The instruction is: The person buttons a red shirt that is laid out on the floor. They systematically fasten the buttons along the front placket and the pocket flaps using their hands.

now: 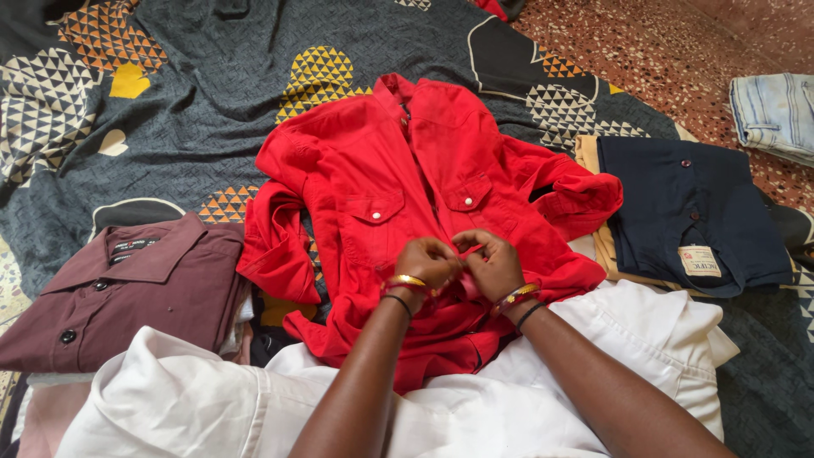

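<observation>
Pinching the red shirt (407, 187) placket were both hands, left hand (426, 261) and right hand (492, 265) touching, shirt spread beyond them.

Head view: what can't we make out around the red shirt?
- Red shirt placket at the fingers: covered by left hand and right hand.
- Its hem: runs under white cloth.
- Jeans: cut by the right edge.
- Navy shirt label: too small.

Patterned bedsheet (212, 110); shirts (407, 195) atop
</observation>
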